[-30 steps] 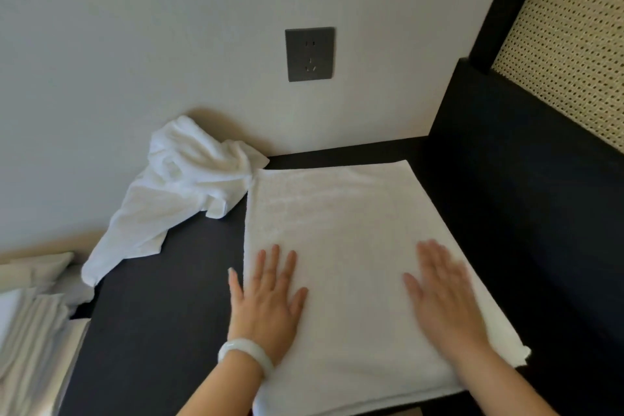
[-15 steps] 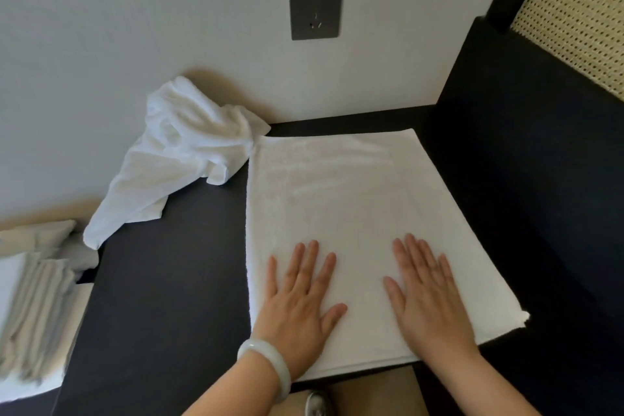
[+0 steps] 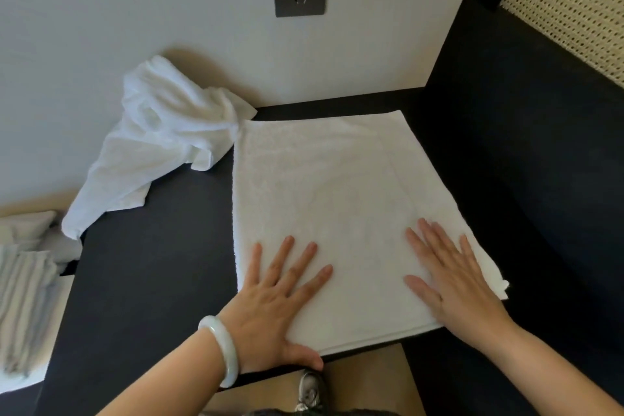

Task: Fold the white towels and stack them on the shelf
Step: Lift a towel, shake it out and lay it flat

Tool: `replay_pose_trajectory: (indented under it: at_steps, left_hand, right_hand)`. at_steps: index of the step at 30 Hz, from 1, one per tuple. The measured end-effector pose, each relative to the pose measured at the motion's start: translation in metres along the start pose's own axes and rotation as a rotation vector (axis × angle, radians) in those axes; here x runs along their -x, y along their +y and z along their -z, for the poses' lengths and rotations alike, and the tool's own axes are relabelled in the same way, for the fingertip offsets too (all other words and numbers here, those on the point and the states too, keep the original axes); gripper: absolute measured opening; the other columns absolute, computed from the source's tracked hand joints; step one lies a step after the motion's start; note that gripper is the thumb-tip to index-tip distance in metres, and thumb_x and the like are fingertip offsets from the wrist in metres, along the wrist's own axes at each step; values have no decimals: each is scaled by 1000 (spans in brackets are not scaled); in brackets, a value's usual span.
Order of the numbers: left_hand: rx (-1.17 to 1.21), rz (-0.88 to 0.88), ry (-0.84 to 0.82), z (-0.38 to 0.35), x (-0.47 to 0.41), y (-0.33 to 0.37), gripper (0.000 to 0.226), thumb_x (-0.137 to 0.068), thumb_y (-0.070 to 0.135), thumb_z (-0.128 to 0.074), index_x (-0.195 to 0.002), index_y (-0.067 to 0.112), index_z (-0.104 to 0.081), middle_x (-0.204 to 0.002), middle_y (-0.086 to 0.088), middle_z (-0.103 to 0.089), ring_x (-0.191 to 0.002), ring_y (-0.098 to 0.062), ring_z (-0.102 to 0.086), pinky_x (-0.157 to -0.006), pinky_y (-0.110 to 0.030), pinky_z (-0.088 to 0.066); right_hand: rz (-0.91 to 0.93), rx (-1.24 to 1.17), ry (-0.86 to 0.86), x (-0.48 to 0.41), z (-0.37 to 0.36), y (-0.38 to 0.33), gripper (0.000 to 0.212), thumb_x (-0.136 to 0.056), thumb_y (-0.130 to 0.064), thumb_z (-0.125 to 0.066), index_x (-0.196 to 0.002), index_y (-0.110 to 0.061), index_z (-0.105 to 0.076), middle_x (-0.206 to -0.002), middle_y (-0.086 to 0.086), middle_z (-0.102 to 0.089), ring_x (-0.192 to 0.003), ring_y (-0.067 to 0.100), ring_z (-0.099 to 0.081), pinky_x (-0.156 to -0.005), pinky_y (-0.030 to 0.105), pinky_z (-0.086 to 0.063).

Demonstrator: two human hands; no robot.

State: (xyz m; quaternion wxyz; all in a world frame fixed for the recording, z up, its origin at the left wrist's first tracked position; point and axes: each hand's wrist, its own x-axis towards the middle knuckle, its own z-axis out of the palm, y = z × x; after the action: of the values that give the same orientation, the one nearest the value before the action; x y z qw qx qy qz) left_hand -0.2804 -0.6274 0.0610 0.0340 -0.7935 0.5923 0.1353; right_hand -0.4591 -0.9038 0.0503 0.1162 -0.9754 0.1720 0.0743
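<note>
Both hands have slid apart along the near edge of the towel (image 3: 320, 199), smoothing outward. Left hand (image 3: 280, 294) and right hand (image 3: 452, 284) lie flat, fingers straight, pressing down and gripping nothing. That towel lies spread on the dark desk (image 3: 152, 263), its near edge right at the front lip. Careful: an uneven push could shift the layers, skew the right corner, or drag it off the front. A crumpled towel (image 3: 162, 145) waits by the wall.

Bare dark tabletop (image 3: 152, 273) left of flat towel (image 3: 324, 199); crumpled towel (image 3: 158, 142) blocks far-left corner; black panel (image 3: 526, 152) walls right.
</note>
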Motion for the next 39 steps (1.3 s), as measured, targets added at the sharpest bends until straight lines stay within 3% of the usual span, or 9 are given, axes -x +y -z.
replay_pose_trajectory:
  at_steps: [3,12,18,22,24,27,30,33,39]
  left_hand:
    - [-13,5,3,0,-1,-3,101,-75,92,-22,-145,42,30,-154,8,39,-140,-27,40,-112,-65,16]
    - [-19,41,16,1,-1,-9,78,-86,81,-11,-146,47,25,-157,13,32,-143,-25,33,-115,-62,14]
    - [138,4,-36,20,6,-17,57,-95,62,-25,-148,51,-9,-159,22,12,-146,-12,27,-118,-46,19]
    - [675,141,-219,61,18,-34,67,-79,78,-42,-134,41,-55,-144,20,-49,-141,-6,-34,-120,-39,-22]
    - [895,116,-335,88,19,-48,53,-76,80,-52,-97,35,-72,-98,15,-70,-92,-7,-64,-91,-27,-50]
    - [961,178,-307,124,4,-76,38,-81,64,-66,-68,28,-68,-70,7,-59,-66,-8,-54,-73,-25,-49]
    - [1019,503,78,131,-25,-109,34,-91,47,-63,-95,15,-74,-90,-10,-68,-90,-25,-65,-100,-46,-49]
    - [813,725,418,113,-51,-117,39,-100,39,-50,-122,11,-62,-115,-10,-65,-112,-30,-59,-102,-40,-45]
    - [70,355,138,50,-79,-96,60,-102,53,-21,-156,35,-1,-164,5,9,-151,-20,10,-121,-50,0]
  right_hand:
    - [248,-45,-137,4,8,12,81,-89,-81,-23,-154,-46,11,-162,-20,22,-150,4,18,-120,35,15]
    - [311,5,-207,-5,18,20,89,-85,-82,-35,-152,-50,13,-160,-21,27,-147,2,24,-119,31,16]
    - [197,-84,-22,-2,36,-4,51,-88,-61,-35,-138,-50,-37,-153,-24,-29,-144,-6,-23,-122,23,-14]
    - [63,-354,-371,-21,95,-18,11,-85,-51,-64,-91,-58,-70,-98,-31,-70,-94,-10,-63,-85,21,-52]
    - [124,-369,-565,-39,130,-25,10,-87,-48,-66,-83,-57,-71,-87,-25,-70,-83,-5,-66,-71,18,-49]
    - [108,-299,-629,-82,160,-33,9,-90,-49,-65,-86,-50,-73,-91,-21,-73,-83,-1,-68,-74,20,-49]
    - [4,-147,-316,-136,156,-33,7,-91,-44,-67,-91,-40,-72,-98,-12,-72,-88,6,-67,-85,30,-53]
    - [-45,172,78,-169,128,-38,35,-98,-39,-57,-131,-29,-57,-129,-2,-62,-117,19,-57,-101,36,-43]
    - [8,168,10,-164,38,-48,58,-104,-49,-24,-158,-27,-18,-166,-3,-12,-153,15,-6,-122,38,5]
